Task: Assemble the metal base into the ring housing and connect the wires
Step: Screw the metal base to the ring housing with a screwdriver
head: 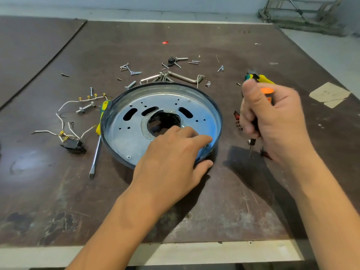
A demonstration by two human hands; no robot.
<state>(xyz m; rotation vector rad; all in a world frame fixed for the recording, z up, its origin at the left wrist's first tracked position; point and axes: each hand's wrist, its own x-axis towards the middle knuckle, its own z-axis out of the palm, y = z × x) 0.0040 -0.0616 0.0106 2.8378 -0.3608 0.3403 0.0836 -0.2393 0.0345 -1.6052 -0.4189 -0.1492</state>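
Note:
The dark ring housing (111, 112) lies on the brown table with the round metal base (124, 139) seated inside it; the base has slots, small holes and a central opening. My left hand (173, 158) grips the housing's near right rim, fingers inside on the base, thumb outside. My right hand (272, 121) holds an orange-handled screwdriver (253, 141) upright just right of the housing, tip down above the table. White wires (64, 106) with brass terminals run to a black switch (74, 146) at the left.
A yellow-green flat screwdriver (97, 147) lies against the housing's left side. Loose screws and bolts (132, 72), hex keys (183, 76), pliers (259, 77) and a small red part (236, 115) are scattered behind and right. Tape scraps (329, 94) sit far right. The table's front edge (175, 250) is close.

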